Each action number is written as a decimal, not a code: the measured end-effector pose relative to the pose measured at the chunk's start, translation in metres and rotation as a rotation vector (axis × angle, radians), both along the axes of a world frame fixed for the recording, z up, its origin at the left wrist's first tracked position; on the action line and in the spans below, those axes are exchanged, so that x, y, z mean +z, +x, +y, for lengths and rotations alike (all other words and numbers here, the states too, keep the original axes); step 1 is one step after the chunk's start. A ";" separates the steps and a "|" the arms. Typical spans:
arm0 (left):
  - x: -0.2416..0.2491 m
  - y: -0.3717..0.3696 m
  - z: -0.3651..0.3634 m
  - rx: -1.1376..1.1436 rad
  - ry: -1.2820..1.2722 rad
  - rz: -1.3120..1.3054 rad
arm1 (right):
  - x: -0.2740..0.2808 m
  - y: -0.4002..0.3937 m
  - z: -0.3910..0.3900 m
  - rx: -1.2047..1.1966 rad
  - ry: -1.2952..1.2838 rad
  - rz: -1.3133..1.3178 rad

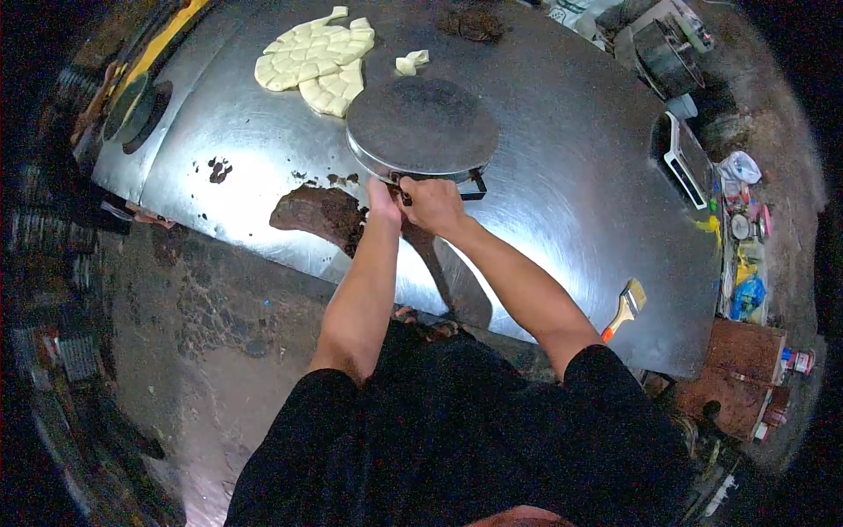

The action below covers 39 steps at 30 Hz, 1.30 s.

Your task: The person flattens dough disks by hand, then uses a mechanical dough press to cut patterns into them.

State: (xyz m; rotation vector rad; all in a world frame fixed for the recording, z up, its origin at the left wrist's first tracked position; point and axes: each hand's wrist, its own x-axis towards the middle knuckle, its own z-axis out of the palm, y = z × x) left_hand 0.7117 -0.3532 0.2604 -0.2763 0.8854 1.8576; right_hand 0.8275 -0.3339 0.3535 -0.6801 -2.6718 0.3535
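Note:
A round, flat metal plate (423, 127) with a shiny rim and a dark bracket at its front is in both my hands over the steel table. My right hand (432, 206) is closed around the front of it, by the bracket. Right beside it, my left hand (384, 198) grips the front edge, most of its fingers hidden under the plate. Just behind the plate lies a flat sheet of pale dough (316, 54) scored into several small pieces. A smaller scrap of dough (411, 62) sits apart from it.
Dark wet patches (318, 213) spread over the steel table (562, 167) near my hands. A brush (626, 307) lies by the right front edge. A scale-like device (685, 162) stands at the right, beyond it bags and a metal pot (669, 57). Dark residue (474, 25) lies at the back.

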 end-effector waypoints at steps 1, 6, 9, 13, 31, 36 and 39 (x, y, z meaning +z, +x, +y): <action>0.012 0.002 0.001 -0.028 0.047 0.036 | 0.008 -0.002 0.001 -0.008 0.003 0.003; 0.027 0.007 0.008 -0.153 0.049 -0.189 | 0.072 -0.005 0.027 -0.095 0.239 0.322; 0.030 0.003 -0.001 -0.301 -0.120 0.239 | 0.093 0.022 0.067 -0.298 0.199 0.366; 0.039 -0.004 -0.025 -0.257 -0.398 0.361 | 0.088 0.075 0.104 -0.547 0.037 0.607; 0.044 0.153 -0.015 -0.599 -0.417 1.563 | 0.011 0.394 -0.084 -0.970 -0.648 0.038; -0.008 0.213 -0.002 -0.228 -0.536 2.052 | -0.014 0.510 -0.050 -0.795 -0.024 -0.254; -0.013 0.227 -0.020 -0.176 -0.635 1.899 | -0.038 0.559 -0.038 -0.638 0.069 -0.418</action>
